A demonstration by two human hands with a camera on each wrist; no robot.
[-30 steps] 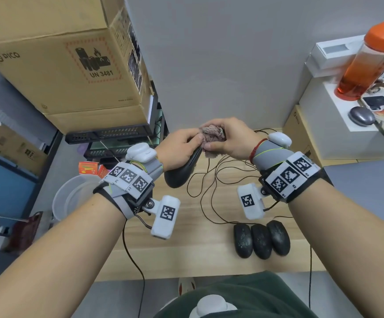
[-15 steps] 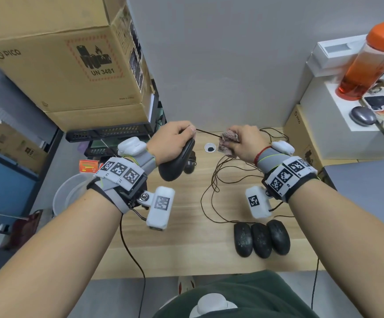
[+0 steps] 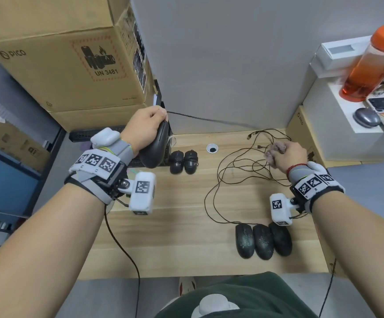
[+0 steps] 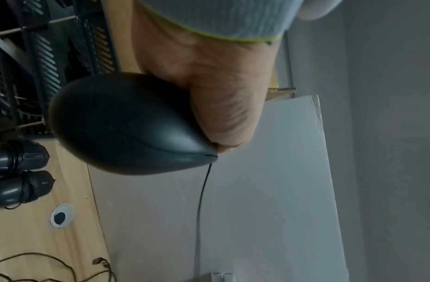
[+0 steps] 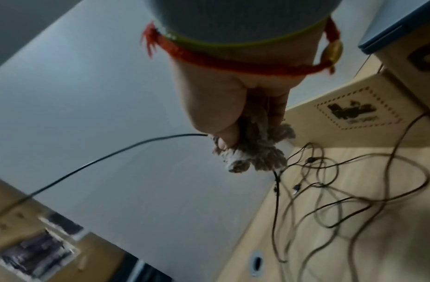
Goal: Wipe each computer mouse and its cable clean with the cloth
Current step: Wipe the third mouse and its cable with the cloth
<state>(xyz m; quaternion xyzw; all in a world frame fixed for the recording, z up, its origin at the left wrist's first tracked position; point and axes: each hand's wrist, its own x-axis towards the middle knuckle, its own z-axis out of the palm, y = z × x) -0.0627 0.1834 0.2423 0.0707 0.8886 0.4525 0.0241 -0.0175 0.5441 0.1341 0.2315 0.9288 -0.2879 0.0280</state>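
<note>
My left hand grips a black mouse, held up off the wooden desk at the back left. Its thin black cable runs taut to the right into the pinkish-grey cloth. My right hand holds the bunched cloth pinched round that cable, above a tangle of loose cables. Three black mice lie side by side at the front right. Two more mice with wound cables sit at the back by the left hand.
A large cardboard box stands at the back left. A grey partition runs behind the desk. On the right are white boxes, an orange bottle and a grey mouse. A cable hole is in the desk.
My hands have drawn apart: the left hand moved left and back with the mouse, and the right hand slid right with the cloth along the cable, which is now stretched taut.
</note>
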